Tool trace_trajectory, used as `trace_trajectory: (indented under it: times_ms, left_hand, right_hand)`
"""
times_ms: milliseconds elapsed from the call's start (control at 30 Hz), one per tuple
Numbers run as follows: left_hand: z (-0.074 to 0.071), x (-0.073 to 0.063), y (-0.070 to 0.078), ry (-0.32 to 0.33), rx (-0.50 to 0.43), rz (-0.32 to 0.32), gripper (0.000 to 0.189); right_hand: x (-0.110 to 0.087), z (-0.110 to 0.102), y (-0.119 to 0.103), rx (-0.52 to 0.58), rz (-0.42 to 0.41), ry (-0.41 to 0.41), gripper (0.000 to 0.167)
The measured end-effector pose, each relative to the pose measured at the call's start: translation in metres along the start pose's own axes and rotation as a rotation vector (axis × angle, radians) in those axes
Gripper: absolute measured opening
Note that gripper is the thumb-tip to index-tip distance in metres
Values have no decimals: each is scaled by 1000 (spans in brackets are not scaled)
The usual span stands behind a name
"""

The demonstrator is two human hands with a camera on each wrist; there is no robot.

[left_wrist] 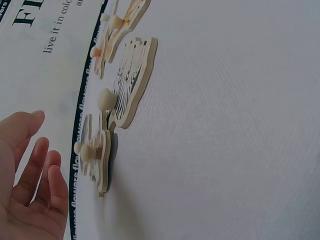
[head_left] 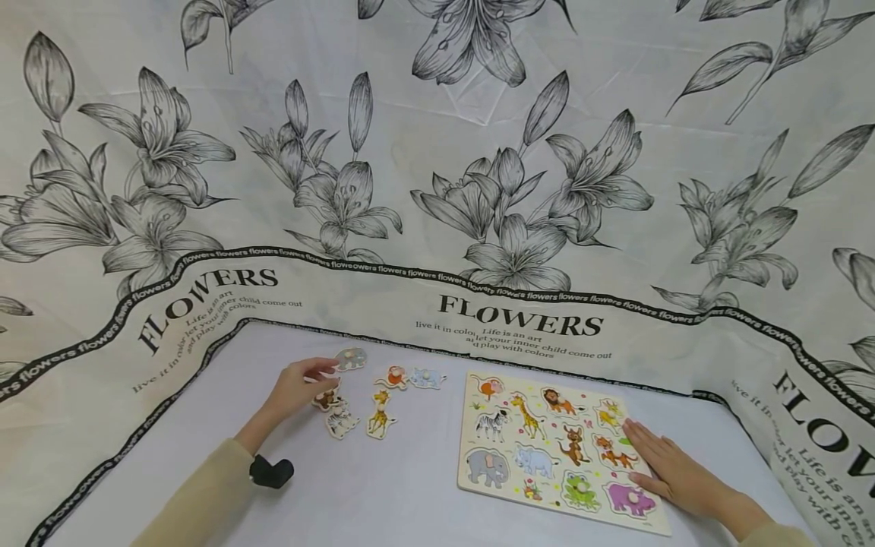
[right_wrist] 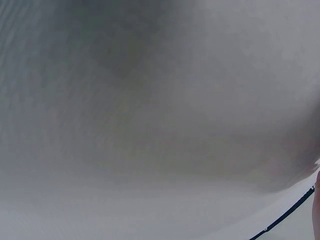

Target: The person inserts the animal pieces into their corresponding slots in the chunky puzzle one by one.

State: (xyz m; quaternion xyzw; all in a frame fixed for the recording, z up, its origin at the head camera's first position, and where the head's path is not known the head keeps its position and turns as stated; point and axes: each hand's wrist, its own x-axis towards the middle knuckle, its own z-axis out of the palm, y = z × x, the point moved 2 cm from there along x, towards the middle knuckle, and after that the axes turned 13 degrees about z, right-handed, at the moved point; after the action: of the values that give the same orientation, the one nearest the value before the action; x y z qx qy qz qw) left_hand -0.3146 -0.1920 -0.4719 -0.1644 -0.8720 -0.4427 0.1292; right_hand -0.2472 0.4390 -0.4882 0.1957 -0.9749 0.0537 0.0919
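Before me a pale cloth (head_left: 383, 45) hung as a wall, black line-drawn lilies (head_left: 516, 254) spread across it, a dark lettered band (head_left: 410, 272) ran below them, bold FLOWERS print (head_left: 519, 316) sat beneath, a plain white surface (head_left: 383, 494) stretched underneath, soft light fell over faint creases (head_left: 472, 106).

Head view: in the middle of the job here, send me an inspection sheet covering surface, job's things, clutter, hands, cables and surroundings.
Surface: white tabletop.
Job's things: puzzle board at right; loose grey piece, monkey piece, blue piece, giraffe piece, zebra piece and partly hidden brown piece at left.
Clutter: nothing seen.
Hands: left hand has fingertips by the grey piece, contact unclear; right hand rests at the board's right edge.
Cables: nothing seen.
Surroundings: flower-printed fabric with lettering.
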Motion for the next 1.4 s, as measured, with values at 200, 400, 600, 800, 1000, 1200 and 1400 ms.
trace_trajectory:
  times_ms: [200,400,600,800,1000,1200,1400]
  left_hand:
    - [-1,-1,-8,1,-1,-23,36]
    - [-5,-3,-13,-23,-2,-36,38]
    - [-6,-3,-20,-58,3,-51,38]
    - [-6,-3,-24,-93,-2,-71,38]
    - [-7,-2,-22,-137,-22,-79,39]
    - [-5,0,-23,-160,-19,-100,38]
    - [-8,-1,-25,-191,-62,-48,40]
  right_hand:
    - [-1,-2,-1,11,2,-4,73]
    - [0,-3,-2,17,6,-15,74]
    - [1,-4,-1,3,-15,2,76]
    - [1,-4,-2,-2,-16,-3,76]
    - [1,-4,-1,-4,4,-20,76]
    - [1,-6,-4,7,12,-31,75]
    - [1,-7,-5,7,18,-31,74]
